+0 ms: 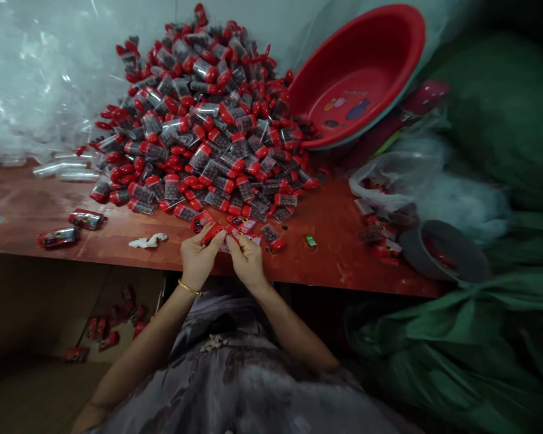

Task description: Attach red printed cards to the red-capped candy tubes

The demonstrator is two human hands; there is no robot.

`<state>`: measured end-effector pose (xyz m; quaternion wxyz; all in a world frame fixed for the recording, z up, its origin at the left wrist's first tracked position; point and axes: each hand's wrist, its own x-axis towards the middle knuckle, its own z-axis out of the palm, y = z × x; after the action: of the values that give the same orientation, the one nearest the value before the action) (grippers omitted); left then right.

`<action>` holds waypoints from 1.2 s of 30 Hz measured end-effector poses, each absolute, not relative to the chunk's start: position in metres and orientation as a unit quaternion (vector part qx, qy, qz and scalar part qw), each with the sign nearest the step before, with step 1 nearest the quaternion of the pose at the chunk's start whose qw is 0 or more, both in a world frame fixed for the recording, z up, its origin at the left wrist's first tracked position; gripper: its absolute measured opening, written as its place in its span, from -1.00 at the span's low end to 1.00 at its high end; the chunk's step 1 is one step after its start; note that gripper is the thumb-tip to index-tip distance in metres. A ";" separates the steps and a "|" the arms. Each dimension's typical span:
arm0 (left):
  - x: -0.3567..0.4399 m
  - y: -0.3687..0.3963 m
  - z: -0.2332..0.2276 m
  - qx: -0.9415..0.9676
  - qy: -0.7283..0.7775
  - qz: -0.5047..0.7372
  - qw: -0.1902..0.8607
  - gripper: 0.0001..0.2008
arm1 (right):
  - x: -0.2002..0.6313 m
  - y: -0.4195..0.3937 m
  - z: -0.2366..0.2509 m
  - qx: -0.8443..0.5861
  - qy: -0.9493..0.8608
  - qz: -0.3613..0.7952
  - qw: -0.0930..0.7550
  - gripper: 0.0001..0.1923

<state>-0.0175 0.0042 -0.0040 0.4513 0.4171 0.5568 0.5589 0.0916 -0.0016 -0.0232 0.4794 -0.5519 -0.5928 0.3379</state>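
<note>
Red-capped small clear plastic tube (212,232) is pinched by left hand (199,258) and right hand (247,258) at desk (335,241) edge; capping judged underway, firm press needed next.

A reddish-brown wooden table (49,211) is spanning the view, its front edge running above a brown cardboard box (36,301) that is sitting in shadow on the floor at lower left. Crumpled clear plastic sheeting (36,72) is lying against a pale wall (280,24) behind the table, catching dim, uneven light, while a red plastic basin (380,54) is leaning tilted at upper right. Green fabric sacks (502,337) are filling the right side, darkening toward the upper right corner
</note>
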 end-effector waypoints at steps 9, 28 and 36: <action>-0.008 0.002 0.005 0.227 0.513 0.512 0.650 -0.63 | 0.101 -0.008 -0.029 -0.562 -0.619 0.269 0.478 -0.68; -0.007 0.007 0.010 0.194 0.515 0.470 0.690 -0.58 | 0.246 0.015 -0.031 -0.476 -0.867 0.087 0.121 -0.72; -0.004 0.005 0.010 0.187 0.513 0.450 0.707 -0.56 | 0.214 -0.041 -0.018 -0.499 -0.624 0.493 0.343 -0.66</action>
<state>-0.0044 0.0047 0.0104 0.7068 0.1872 0.5126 0.4502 0.2144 -0.0406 -0.0182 0.3432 -0.4991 -0.6243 0.4933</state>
